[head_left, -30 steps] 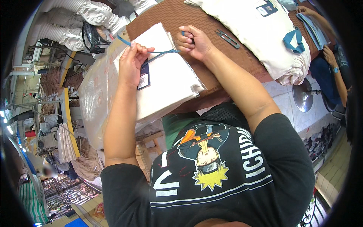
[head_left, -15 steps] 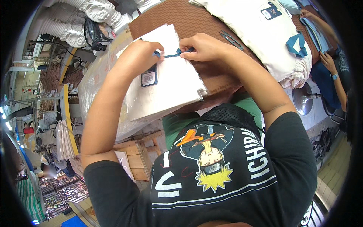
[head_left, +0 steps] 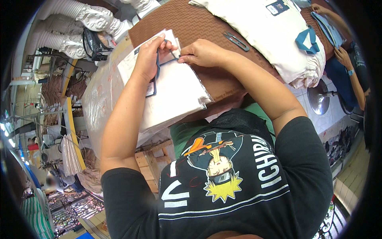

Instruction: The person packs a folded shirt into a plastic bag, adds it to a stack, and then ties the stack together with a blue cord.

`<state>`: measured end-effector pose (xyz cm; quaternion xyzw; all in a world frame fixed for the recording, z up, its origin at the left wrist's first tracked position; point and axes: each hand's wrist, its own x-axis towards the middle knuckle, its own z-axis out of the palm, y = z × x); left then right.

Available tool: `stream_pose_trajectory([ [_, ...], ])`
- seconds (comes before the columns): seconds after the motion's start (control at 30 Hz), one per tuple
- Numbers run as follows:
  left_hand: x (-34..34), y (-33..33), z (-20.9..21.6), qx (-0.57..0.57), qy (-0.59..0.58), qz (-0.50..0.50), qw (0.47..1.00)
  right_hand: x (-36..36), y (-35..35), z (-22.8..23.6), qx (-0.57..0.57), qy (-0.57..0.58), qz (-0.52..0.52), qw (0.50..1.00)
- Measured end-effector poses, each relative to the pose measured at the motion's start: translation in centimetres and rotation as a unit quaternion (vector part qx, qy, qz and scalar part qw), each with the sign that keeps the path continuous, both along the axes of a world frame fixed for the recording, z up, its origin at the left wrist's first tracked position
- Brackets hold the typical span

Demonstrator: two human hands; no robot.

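A flat stack of white folded cloth (head_left: 175, 97) lies before me, with clear plastic showing at its edges. Across its upper part runs a blue ribbon (head_left: 169, 62). My left hand (head_left: 151, 56) is closed on one part of the ribbon, its fingers curled and a strand hanging down beside the palm. With thumb and fingertips pinched, my right hand (head_left: 200, 53) holds the ribbon's other part at the stack's right edge. A dark-edged label (head_left: 151, 89) on the cloth is partly covered by my left wrist.
Thread snips (head_left: 236, 41) lie on the brown textured table cover (head_left: 187, 20). To the right is a cream cloth pile (head_left: 270, 44) with a blue ribbon loop (head_left: 307, 40) and dark label (head_left: 277, 7). A co-worker's hands hold light blue folded cloth (head_left: 328, 29) at the far right.
My left hand has turned and lifted with its part of the ribbon, now looped around the fingers. My right hand has shifted slightly left, still pinching. The whole view has shifted a little.
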<state>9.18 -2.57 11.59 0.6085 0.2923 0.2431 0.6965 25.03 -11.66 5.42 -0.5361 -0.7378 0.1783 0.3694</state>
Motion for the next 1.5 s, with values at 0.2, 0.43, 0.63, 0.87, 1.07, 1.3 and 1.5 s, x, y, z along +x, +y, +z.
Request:
stream_pose_trajectory([
  [0.2,-1.0,0.5,0.1,-0.102,-0.086,0.028,0.991,1.1,-1.0,-0.6,-0.038,0.020,0.005,0.999],
  [0.43,-0.6,0.2,0.9,0.014,0.020,0.062,0.998,0.9,-1.4,-1.0,0.000,0.047,-0.003,0.999],
  [0.63,-0.5,0.5,-0.2,0.086,0.093,0.053,0.990,2.1,-1.9,1.4,-0.042,-0.118,0.011,0.992],
  [0.87,-0.6,0.5,-0.6,0.092,0.086,0.061,0.990,2.7,-1.5,-0.1,-0.085,0.367,0.099,0.921],
  [1.07,-0.7,0.5,-0.3,0.087,0.088,0.066,0.990,0.2,1.6,-0.6,-0.133,0.682,0.170,0.699],
  [1.3,-0.7,0.0,-0.7,0.053,0.043,0.065,0.996,0.4,0.8,-1.2,-0.130,0.314,0.048,0.939],
  [1.5,-1.3,0.8,-0.8,0.055,0.056,0.101,0.992,0.2,-0.6,0.7,-0.037,-0.009,-0.019,0.999],
])
